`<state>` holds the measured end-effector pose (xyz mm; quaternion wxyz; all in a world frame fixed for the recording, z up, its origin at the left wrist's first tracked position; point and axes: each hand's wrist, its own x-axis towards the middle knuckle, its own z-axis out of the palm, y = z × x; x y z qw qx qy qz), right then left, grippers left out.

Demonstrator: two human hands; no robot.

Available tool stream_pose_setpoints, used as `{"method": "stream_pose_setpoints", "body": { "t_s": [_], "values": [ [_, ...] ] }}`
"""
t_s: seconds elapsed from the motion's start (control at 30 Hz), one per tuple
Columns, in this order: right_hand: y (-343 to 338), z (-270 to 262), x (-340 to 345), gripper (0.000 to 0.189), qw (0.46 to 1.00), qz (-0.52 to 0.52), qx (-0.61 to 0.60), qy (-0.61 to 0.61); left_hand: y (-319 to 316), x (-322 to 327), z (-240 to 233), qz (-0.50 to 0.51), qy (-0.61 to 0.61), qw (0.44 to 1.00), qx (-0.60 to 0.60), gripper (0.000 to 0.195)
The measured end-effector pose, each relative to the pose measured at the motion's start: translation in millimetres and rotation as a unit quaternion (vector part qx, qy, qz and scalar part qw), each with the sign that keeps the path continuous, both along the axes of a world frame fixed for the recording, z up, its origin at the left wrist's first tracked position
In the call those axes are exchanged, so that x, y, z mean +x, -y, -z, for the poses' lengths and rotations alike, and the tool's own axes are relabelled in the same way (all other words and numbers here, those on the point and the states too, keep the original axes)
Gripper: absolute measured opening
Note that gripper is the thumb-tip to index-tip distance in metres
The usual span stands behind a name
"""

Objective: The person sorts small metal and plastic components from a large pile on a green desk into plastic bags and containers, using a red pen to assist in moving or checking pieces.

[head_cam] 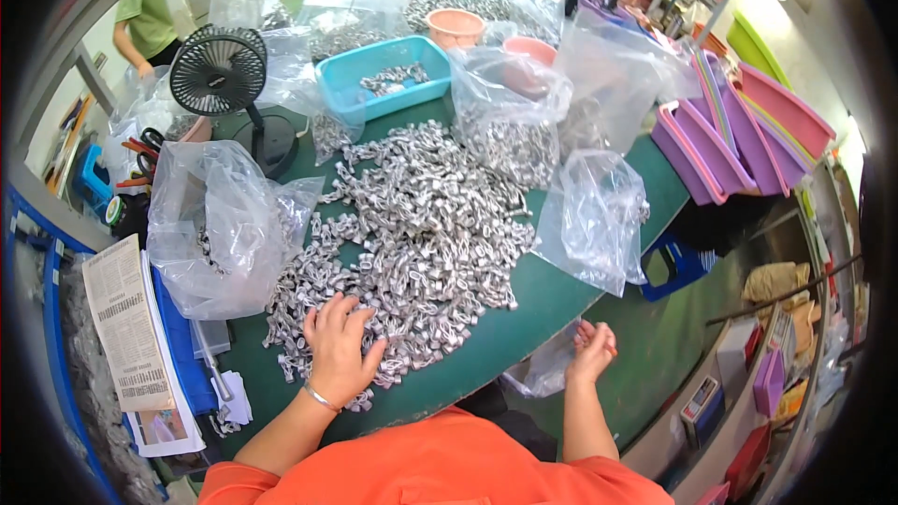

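My left hand (341, 351) rests with spread fingers on the near left part of a heap of small silver metal pieces with looped ends (428, 238). A metal bangle circles that wrist. Past the table's front edge, my right hand (593, 352) has its fingers curled beside a clear plastic bag (547, 365), partly hidden under the table. Whether it grips the bag or a small piece cannot be made out. Something small and orange shows at one finger. Left of the heap stands a clear bag (217, 238) with some pieces inside; another bag (508, 133) full of pieces stands behind.
On the green table (554, 294) are a blue basin (393, 109), a black fan (219, 70), pink bowls (454, 28) and a crumpled bag (596, 217). Purple trays (722, 140) lean at the right corner. Newspaper (130, 322) lies left. A person in green (151, 10) stands far left.
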<state>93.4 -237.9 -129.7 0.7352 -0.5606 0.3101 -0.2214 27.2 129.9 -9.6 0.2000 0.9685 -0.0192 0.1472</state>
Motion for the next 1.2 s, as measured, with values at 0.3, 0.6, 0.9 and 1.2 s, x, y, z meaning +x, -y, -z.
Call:
{"method": "stream_pose_setpoints", "body": {
  "t_s": [0.3, 0.6, 0.9, 1.2],
  "values": [
    [-40.1, -111.9, 51.5, 0.031, 0.94, -0.129, -0.226, 0.223, 1.3, 0.0, -0.4, -0.016, 0.002, 1.0, -0.014, 0.04],
    [-171.9, -174.0, 94.5, 0.031, 0.826, -0.527, -0.064, 0.189, -1.0, -0.8, 1.3, -0.017, 0.012, 0.999, -0.048, 0.041],
    [-256.9, -193.7, 117.2, 0.013, 0.773, -0.62, -0.09, 0.106, -3.2, -0.4, -3.7, -0.002, 0.028, 0.997, -0.067, 0.035],
    [-307.5, -218.5, 219.0, 0.031, 0.649, -0.744, 0.02, -0.161, -0.8, 1.6, -3.7, -0.01, 0.028, 0.997, -0.072, 0.034]
  ]
}}
